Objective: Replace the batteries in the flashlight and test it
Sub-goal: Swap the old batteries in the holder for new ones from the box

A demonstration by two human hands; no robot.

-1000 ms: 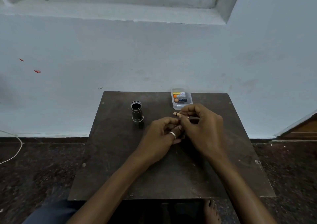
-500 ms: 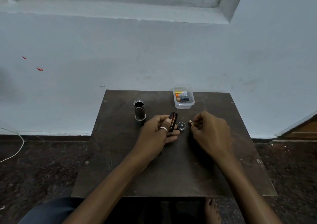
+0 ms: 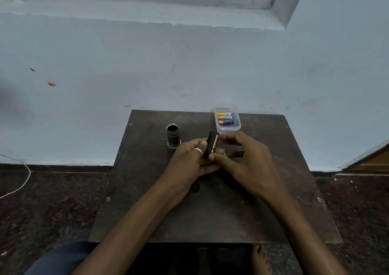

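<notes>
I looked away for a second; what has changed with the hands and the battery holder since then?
The right hand, apart half a second ago, has come back to the battery holder in the left hand and pinches a copper battery against it. The flashlight body and battery box stayed put.

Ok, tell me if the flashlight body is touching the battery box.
Apart. The head view shows the flashlight body standing upright, with bare table between it and the clear battery box.
</notes>
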